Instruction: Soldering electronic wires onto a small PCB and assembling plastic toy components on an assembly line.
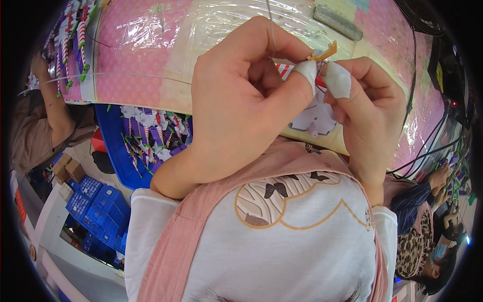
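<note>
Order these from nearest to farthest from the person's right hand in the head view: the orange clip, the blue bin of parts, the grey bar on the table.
1. orange clip, at the right hand fingertips.
2. grey bar, above on the table.
3. blue bin of parts, far left.

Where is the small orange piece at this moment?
In the head view, upper centre-right: the small orange piece sits pinched between the left hand and right hand, above the table.

A small orange plastic clip [324, 52] is sticking up tilted between 2 taped fingertips, touching a white paper cutout [314, 118] that is hanging just below.
</note>
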The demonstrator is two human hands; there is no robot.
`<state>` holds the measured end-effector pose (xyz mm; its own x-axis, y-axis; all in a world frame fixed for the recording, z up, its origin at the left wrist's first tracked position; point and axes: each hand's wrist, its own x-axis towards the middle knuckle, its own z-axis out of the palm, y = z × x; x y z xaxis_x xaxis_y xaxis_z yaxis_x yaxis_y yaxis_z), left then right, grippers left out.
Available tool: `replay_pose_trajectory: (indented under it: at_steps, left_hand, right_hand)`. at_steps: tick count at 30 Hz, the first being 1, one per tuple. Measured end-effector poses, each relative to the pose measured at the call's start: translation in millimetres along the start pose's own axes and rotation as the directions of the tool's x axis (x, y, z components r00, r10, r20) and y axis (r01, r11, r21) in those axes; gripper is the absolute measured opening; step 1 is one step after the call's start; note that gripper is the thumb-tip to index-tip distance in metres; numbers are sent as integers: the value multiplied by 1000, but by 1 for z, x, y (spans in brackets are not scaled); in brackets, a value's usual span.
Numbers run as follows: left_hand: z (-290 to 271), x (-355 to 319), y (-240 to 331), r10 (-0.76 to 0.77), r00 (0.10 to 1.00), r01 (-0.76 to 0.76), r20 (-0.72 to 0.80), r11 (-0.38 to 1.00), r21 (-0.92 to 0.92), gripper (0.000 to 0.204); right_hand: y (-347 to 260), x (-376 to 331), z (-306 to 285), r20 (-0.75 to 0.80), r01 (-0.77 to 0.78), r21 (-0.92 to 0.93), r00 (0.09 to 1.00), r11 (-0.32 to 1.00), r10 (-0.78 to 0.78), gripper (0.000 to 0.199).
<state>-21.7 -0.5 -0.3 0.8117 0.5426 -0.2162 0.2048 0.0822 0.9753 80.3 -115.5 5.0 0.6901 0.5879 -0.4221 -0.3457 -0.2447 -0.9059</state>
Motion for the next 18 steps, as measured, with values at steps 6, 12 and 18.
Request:
replay_pose_trajectory:
  at_steps: [6, 12, 18]
  left_hand:
    - [1, -1, 1, 17, 1000, -17, -10, 999, 30, 16]
    - [2, -2, 6, 22, 999, -17, -36, 992, 124, 16]
    - [5, -3, 8, 44, 997, -33, -57, 982, 183, 15]
  right_hand:
    - [0, -1, -1, 18, 2, 0, 1000, 1000, -2, 16]
    - [-1, -2, 0, 23, 22, -10, 999, 1000, -22, 17]
    - [0, -4, 1, 21, 60, -17, 998, 998, -60, 16]
